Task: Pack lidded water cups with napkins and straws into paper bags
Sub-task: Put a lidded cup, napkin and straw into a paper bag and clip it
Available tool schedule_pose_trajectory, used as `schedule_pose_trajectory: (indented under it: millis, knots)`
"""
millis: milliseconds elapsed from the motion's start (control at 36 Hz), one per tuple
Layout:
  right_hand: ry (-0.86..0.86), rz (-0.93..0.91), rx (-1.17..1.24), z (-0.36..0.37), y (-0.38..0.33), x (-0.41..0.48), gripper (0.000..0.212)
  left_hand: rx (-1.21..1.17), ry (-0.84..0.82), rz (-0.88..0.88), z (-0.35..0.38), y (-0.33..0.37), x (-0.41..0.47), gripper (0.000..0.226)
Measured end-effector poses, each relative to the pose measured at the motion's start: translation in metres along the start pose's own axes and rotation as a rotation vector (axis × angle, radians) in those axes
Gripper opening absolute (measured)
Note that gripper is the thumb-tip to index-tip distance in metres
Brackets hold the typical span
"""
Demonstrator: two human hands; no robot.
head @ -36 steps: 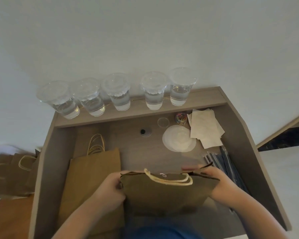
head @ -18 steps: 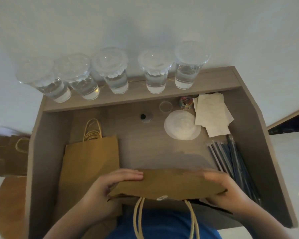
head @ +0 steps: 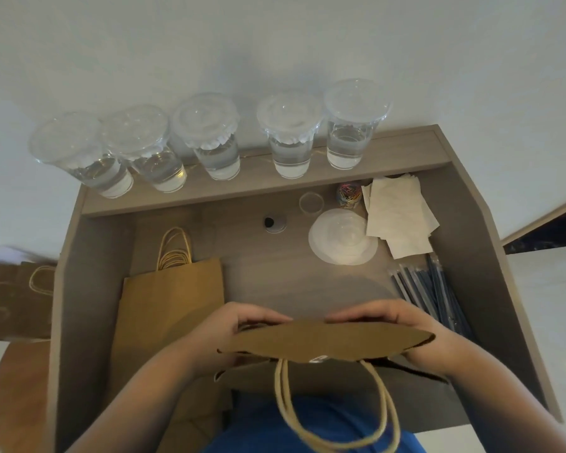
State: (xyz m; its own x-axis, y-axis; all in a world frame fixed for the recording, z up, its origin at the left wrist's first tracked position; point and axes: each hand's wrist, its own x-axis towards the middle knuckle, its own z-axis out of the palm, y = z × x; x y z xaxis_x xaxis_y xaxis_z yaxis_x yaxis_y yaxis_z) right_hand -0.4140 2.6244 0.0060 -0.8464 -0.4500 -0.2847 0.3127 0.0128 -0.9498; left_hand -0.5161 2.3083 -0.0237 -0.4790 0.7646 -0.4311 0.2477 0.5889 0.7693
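Hands curl over bag — gripping it

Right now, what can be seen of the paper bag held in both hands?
The paper bag is brown kraft paper, with pale twisted-cord handles hanging from its mouth toward the person. It lies tipped over, mouth partly spread, with a zigzag-cut rim showing at the right. The left hand grips one end and the right hand the other, fingers curled over the far edge. It is held over the near part of the desk. Its inside is hidden.
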Motion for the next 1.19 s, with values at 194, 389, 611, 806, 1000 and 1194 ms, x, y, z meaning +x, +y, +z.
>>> schedule_pose_trajectory:
  millis: [194, 389, 611, 806, 1000, 1194]
  knots:
    - [0.117, -0.064, -0.299, -0.003, -0.016, -0.017, 0.032, 0.021, 0.057, 0.068, -0.007, 0.018, -0.014, 0.024]
    - [0.285, -0.125, -0.363, 0.004, -0.018, -0.043, 0.066, -0.406, 0.336, 0.19, -0.005, 0.031, -0.064, 0.053]
    - [-0.079, 0.375, -0.319, 0.006, -0.034, -0.028, 0.056, -0.177, 0.453, 0.219, 0.005, 0.046, -0.084, 0.061]
    - [0.395, -0.145, -0.38, 0.027, -0.03, -0.059, 0.034, -0.385, 0.613, 0.203, 0.016, 0.063, -0.067, 0.018]
    - [0.552, -0.148, -0.339, 0.037, -0.052, -0.044, 0.028, -0.462, 0.733, 0.128, 0.006, 0.081, -0.065, 0.023]
    - [0.604, -0.287, -0.303, 0.052, -0.082, -0.037, 0.033, -0.492, 0.797, 0.204, -0.016, 0.096, -0.077, 0.018]
